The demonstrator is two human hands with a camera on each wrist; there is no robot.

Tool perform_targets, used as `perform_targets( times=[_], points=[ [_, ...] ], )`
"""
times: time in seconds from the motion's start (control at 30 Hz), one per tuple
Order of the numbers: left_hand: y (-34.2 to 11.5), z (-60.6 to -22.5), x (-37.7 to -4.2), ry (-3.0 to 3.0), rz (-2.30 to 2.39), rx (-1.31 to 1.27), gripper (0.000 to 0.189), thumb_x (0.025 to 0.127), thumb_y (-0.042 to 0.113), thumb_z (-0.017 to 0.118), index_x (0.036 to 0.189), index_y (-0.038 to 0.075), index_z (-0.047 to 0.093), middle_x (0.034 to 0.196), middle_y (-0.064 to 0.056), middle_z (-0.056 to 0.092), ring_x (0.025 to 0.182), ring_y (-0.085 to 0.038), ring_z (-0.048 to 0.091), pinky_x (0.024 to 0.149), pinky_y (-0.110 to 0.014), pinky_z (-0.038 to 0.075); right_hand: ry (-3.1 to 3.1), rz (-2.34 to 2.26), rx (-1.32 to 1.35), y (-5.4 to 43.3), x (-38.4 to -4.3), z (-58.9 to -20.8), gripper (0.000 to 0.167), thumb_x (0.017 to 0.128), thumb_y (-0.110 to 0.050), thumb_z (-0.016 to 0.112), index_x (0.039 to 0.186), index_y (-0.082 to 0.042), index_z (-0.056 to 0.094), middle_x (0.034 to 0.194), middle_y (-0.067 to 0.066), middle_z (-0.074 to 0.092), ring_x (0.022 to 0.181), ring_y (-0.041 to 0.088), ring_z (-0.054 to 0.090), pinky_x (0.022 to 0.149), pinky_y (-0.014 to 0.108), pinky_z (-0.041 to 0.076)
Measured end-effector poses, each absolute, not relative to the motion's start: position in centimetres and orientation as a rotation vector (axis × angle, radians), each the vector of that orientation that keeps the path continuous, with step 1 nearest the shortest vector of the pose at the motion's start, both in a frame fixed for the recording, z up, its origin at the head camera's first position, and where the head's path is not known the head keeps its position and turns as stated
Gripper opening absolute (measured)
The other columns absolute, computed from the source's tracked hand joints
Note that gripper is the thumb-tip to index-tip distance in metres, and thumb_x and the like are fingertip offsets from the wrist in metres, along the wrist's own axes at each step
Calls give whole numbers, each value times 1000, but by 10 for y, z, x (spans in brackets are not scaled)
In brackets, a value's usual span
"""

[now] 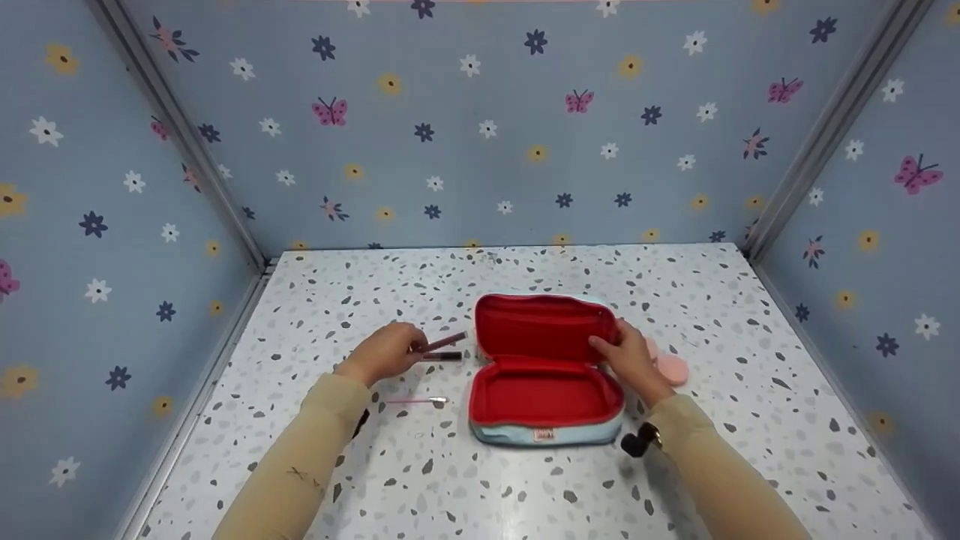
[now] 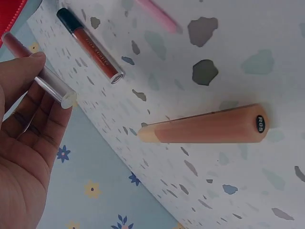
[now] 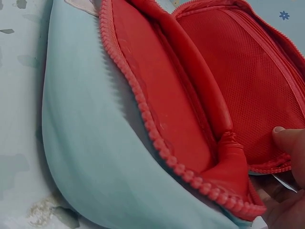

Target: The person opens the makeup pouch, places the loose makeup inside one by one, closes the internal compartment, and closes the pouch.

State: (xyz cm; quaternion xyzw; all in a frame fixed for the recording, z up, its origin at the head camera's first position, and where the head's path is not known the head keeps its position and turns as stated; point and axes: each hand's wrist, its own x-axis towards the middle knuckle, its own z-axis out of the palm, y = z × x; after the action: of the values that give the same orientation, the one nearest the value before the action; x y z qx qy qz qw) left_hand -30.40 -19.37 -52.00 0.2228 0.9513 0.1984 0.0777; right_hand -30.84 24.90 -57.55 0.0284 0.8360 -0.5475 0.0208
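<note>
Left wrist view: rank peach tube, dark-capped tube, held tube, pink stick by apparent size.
Largest to smallest:
1. Peach tube
2. Dark-capped tube and held tube: look alike; the left hand partly covers the held one, so unranked.
3. Pink stick: visible part only; the frame cuts it off.

Flower-and-butterfly panels (image 1: 495, 176), metal corner posts (image 1: 183, 135) and a speckled white tabletop (image 1: 450, 495) suggest a walled work booth (image 1: 847, 232).

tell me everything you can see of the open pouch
The pouch looks like soft material, pale blue outside and red inside, with chunky red zipper teeth, a red mesh panel inside the lid and a small front label. It lies unzipped on the speckled table, lid raised. The right hand grips the lid's right edge, thumb inside.
</note>
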Motion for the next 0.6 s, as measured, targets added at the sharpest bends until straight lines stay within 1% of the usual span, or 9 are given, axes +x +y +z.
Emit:
perform_targets(
  times=[0.13,0.23,0.43,0.6],
  points=[
    [-190,-510,-304,2852,627,636,15,102,7,72,114,4,80,104,-10,76,99,-26,71,94,-50,60,2573,-1707,99,249,-309,-575,35,108,-13,68,140,0,60,129,22,72,109,24,72,94,32,65],
    [-187,-505,-305,2863,648,652,16,102,6,72,115,4,80,106,-11,76,100,-28,71,95,-50,61,2562,-1738,84,249,-309,-575,34,108,-12,68,138,1,61,126,23,72,106,22,72,91,30,65],
    [-181,-497,-308,2872,702,707,15,101,7,71,113,3,80,103,-12,77,96,-28,71,92,-49,61,2567,-1778,52,248,-309,-576,29,107,-11,68,131,5,62,116,22,74,97,18,73,84,28,65],
    [-174,-492,-309,2857,780,699,15,103,10,69,113,5,80,102,-11,78,94,-26,71,92,-49,62,2567,-1790,50,248,-309,-578,29,107,-9,68,131,6,62,117,24,74,97,17,73,83,26,64]
  ],
)
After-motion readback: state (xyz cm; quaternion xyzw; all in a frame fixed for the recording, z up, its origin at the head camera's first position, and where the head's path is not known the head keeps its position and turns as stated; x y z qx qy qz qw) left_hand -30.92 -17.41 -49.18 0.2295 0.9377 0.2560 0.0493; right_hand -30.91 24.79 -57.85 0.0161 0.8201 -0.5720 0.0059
